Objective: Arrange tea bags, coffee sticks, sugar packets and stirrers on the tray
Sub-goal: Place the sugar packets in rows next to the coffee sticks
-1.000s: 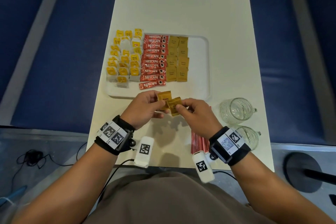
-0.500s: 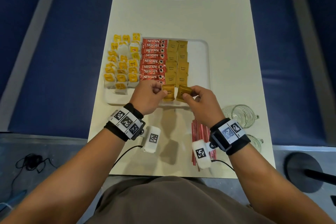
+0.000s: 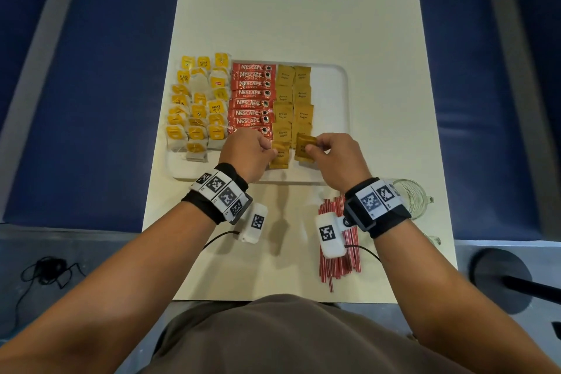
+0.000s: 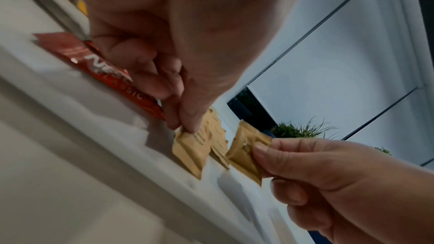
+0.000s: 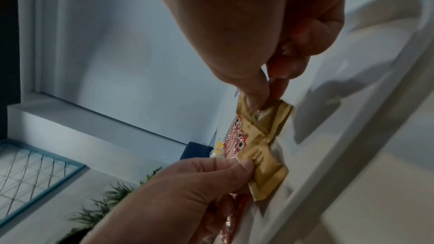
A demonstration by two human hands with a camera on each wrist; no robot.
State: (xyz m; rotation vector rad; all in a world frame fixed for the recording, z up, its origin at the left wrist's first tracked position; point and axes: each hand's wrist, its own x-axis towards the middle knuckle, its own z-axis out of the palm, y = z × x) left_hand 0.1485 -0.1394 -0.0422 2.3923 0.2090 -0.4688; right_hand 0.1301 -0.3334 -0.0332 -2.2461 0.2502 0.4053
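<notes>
The worktop [image 3: 379,100] carried the white tray [image 3: 329,118], already filled from its left with tea bags [image 3: 198,106], coffee sticks [image 3: 252,94] and two columns of sugar packets [image 3: 293,100]. The red stirrers [image 3: 337,252] lay off the tray, on the worktop below the right wrist. The left hand [image 3: 247,155] pinched one packet [image 3: 280,155] at the near end of the left column; the right hand [image 3: 334,158] pinched another [image 3: 305,147], tilted, just beside it. The sugar step looked nearly done. Next, each grip would need to lower its packet flat in line and let go.
</notes>
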